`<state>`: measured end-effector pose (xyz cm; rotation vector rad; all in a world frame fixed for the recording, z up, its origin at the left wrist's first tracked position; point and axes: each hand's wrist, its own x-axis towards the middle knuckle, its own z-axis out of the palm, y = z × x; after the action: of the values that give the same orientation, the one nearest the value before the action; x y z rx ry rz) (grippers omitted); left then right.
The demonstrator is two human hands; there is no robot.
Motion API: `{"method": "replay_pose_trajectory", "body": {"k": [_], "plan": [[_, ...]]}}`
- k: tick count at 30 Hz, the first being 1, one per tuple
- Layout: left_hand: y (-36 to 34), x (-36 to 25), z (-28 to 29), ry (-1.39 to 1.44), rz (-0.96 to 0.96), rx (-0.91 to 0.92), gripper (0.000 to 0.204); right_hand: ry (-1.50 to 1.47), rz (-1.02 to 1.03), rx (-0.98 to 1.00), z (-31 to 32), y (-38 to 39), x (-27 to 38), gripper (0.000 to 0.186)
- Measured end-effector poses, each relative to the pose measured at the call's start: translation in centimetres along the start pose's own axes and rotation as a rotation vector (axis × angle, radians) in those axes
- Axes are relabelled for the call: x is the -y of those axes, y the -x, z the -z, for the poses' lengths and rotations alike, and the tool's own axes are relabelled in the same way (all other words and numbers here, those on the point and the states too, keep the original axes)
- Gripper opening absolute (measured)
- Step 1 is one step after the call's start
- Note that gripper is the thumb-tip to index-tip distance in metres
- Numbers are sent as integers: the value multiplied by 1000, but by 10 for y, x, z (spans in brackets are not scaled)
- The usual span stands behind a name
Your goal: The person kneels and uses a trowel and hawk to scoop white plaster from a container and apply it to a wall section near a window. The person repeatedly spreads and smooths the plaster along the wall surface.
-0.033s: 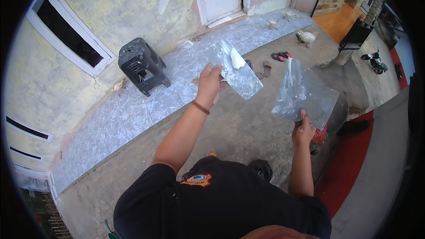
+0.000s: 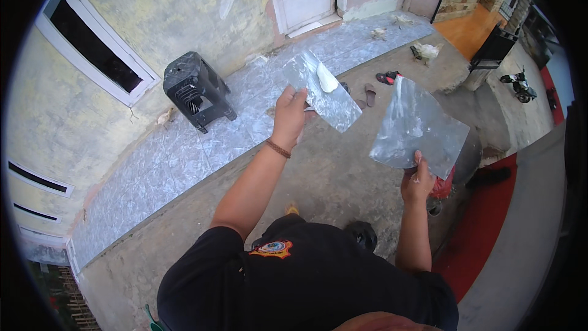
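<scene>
My left hand (image 2: 290,113) grips the edge of a thin, flat, greyish plate (image 2: 344,109) with white smears. On that plate lies a lump of white paste (image 2: 326,78), like putty. My right hand (image 2: 419,182) is closed on the lower edge of a second flat greyish plate (image 2: 419,125), wider and also streaked white, its thumb on the upper face. Both plates are held up above the ground, apart from each other. The fingers beneath each plate are mostly hidden.
A black plastic stool (image 2: 195,91) stands on the tiled ledge (image 2: 153,187) by the patchy wall (image 2: 184,12). Beyond the plates are sandals (image 2: 370,94) and a white chicken (image 2: 427,53). A red item (image 2: 442,185) shows beside my right hand; a motorcycle (image 2: 519,84) stands far right.
The plate in my right hand has shifted slightly to the left. The far-right corner of the left plate has drawn slightly up and inward. Both hands keep their hold.
</scene>
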<state>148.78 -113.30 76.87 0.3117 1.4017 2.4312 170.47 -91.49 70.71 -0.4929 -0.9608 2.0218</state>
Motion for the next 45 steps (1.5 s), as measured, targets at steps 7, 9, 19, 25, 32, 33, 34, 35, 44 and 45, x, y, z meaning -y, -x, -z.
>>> {"method": "replay_pose_trajectory", "body": {"k": [7,9,19,25,32,33,34,35,44,45], "plan": [[-69,1,23,-666,-241,88,20,-180,-174,47,-149,-30,-109,39],[-105,-13,35,-900,-468,182,23,-281,-172,96,-190,-60,-134,34],[-291,-110,152,-1292,-764,361,32,-564,-230,141,-369,-202,-224,42],[-366,-92,198,-490,-113,-73,21,-399,-142,397,-386,-267,-247,31],[-496,-104,192,-49,223,-77,23,608,321,669,-446,-361,-295,32],[-515,-104,187,34,265,-53,24,560,468,848,-457,-377,-302,33],[-536,-105,183,140,272,23,26,553,583,1022,-469,-395,-307,33],[-558,-107,180,140,292,12,26,543,717,1069,-478,-416,-311,34],[-783,-144,129,196,161,-197,25,858,521,1023,-495,-663,-270,33],[-800,-152,121,207,77,-179,25,827,417,782,-495,-680,-262,32]]}}
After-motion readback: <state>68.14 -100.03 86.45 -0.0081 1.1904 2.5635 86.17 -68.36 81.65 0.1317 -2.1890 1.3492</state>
